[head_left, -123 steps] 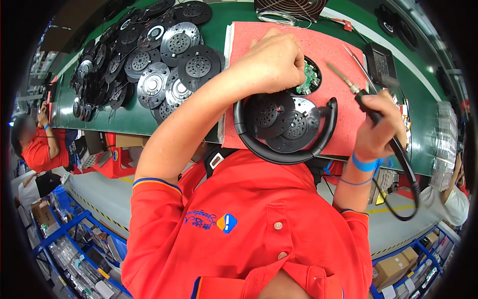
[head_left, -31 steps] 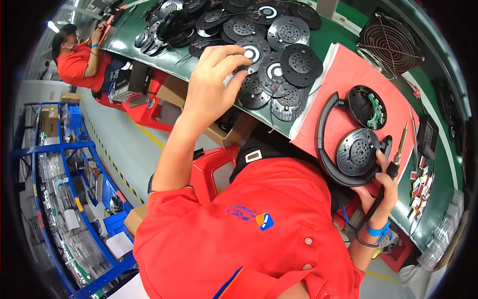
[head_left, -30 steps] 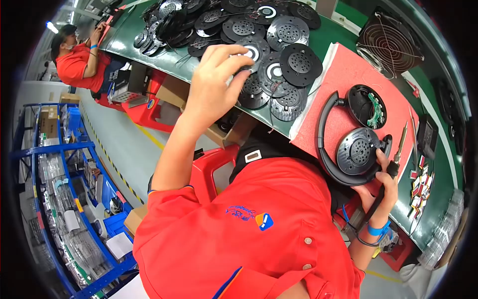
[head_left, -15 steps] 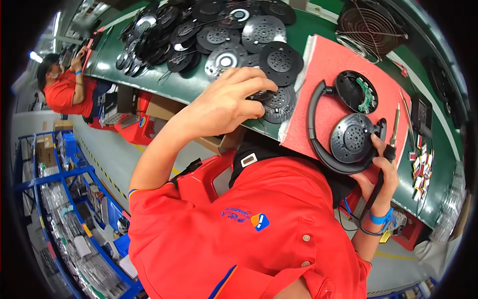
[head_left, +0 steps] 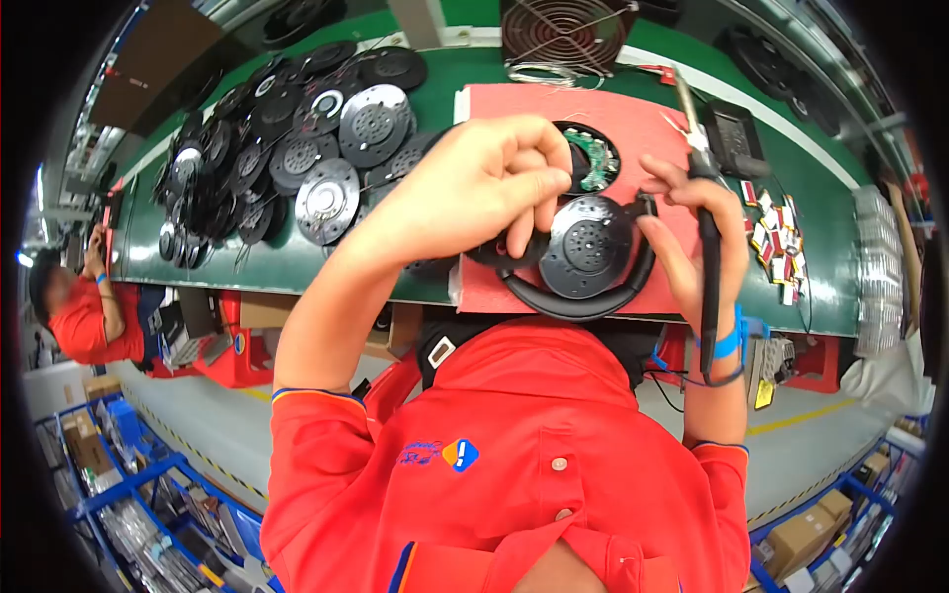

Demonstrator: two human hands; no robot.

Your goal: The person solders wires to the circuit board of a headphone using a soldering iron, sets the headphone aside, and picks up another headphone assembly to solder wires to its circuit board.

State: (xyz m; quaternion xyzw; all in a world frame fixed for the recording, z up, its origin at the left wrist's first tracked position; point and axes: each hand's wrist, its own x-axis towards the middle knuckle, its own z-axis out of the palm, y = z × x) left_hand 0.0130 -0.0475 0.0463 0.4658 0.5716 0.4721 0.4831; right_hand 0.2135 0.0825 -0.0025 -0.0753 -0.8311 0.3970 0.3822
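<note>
A pair of black headphones lies on the pink mat [head_left: 652, 114], its padded headband [head_left: 583, 306] curving toward me. One ear cup [head_left: 615, 148] is open and shows a green circuit board [head_left: 597, 163]. Over the other cup is a round, perforated speaker plate [head_left: 590, 247]. My left hand [head_left: 494, 188] has its fingers closed on a black speaker plate [head_left: 512, 255], mostly hidden beneath them, just left of the headphones. My right hand [head_left: 707, 227] grips a soldering iron [head_left: 708, 287], tip pointing away from me, while its thumb and fingers hover by the cup's hinge.
Many loose speaker plates [head_left: 297, 158] are heaped at the left of the green bench [head_left: 386, 287]. Behind the mat stands a fan with a wire guard [head_left: 565, 35]. Small red and white parts [head_left: 776, 237] and a black tray [head_left: 733, 138] lie rightward. Another person [head_left: 94, 306] sits far left.
My left hand has come from the heap to the headphones with the black speaker plate. My right hand has let go of the cup's edge, keeping the soldering iron. The view has turned.
</note>
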